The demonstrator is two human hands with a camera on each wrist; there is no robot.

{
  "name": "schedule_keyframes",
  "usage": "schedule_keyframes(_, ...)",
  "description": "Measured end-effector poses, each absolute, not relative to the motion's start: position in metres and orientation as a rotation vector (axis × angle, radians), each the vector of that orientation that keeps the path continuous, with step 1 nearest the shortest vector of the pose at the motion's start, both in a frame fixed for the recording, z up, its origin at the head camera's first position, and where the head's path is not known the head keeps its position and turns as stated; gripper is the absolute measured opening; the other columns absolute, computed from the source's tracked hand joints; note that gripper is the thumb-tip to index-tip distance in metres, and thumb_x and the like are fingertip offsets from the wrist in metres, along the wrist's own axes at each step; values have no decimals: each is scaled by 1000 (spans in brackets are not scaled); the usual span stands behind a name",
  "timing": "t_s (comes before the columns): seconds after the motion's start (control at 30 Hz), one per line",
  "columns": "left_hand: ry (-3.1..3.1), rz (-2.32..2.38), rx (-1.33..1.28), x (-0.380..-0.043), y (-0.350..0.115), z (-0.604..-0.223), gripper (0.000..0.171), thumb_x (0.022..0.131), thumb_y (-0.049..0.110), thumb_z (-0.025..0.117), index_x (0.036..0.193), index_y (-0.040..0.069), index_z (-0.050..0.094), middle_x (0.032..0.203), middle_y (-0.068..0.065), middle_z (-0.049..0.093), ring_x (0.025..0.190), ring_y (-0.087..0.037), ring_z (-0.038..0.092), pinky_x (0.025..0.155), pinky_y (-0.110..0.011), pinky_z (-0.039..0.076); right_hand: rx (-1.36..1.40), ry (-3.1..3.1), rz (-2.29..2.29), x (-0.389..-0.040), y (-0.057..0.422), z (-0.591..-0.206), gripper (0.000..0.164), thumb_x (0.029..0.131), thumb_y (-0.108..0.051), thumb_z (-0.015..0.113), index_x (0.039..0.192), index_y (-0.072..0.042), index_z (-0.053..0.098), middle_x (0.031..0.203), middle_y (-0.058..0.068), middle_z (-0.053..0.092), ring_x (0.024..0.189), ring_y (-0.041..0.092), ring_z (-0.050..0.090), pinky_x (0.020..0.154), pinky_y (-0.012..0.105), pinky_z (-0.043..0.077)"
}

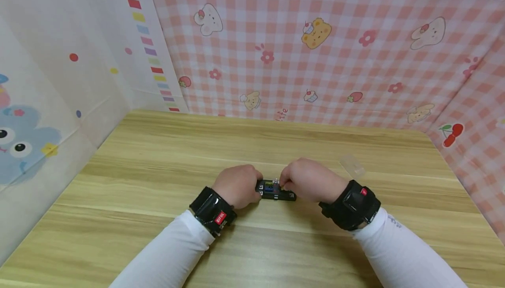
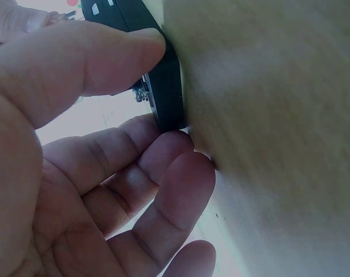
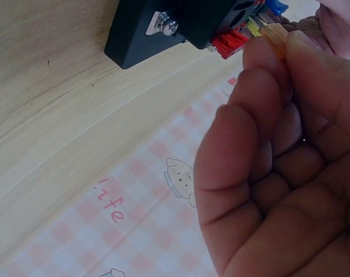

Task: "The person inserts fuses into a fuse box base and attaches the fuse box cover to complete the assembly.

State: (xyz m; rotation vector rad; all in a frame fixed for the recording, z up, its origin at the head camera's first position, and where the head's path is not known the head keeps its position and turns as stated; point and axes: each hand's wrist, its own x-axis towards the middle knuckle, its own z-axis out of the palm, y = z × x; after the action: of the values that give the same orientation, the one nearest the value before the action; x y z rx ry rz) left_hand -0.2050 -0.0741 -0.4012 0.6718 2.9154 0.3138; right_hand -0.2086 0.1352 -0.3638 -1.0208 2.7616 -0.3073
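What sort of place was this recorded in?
Probably a screened-off tabletop recording booth: a wood-grain table, with a pink checked backdrop behind it and a white cartoon-print sheet along its left side.

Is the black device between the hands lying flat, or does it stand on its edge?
Lying flat: in the head view, the black device shows its broad face upward on the wooden table.
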Motion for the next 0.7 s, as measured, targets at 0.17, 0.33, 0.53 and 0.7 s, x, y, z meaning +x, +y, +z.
schedule_keyframes(0.17,2921,307,679,-205,-74,-401,18,79,30,88,89,22,75,79,7,65,66,-13,57,57,-33,44,-1070,2760,-291,-209,135,-366,8,94,-9,76,89,-13,81,83,-7,75,73,4,61,73,27,55)
schedule_keyframes(0.33,2922,311,681,-204,-74,-399,17,79,29,88,86,22,74,78,6,64,66,-13,56,57,-33,44,-1083,2760,-289,-209,135,-366,8,94,-9,77,89,-13,81,84,-6,76,73,4,61,73,27,55)
schedule_keyframes(0.53,2922,311,682,-204,-74,-399,17,79,28,87,85,21,73,76,6,63,65,-13,56,57,-33,44,-1085,2761,-286,-209,134,-366,7,93,-9,77,88,-13,81,84,-7,76,73,4,61,73,26,55)
schedule_keyframes(0.7,2918,315,677,-204,-74,-398,16,80,27,88,86,21,74,76,6,64,65,-13,55,57,-32,44,-1077,2756,-279,-210,134,-367,8,93,-9,77,88,-13,81,84,-7,75,72,4,60,72,26,54)
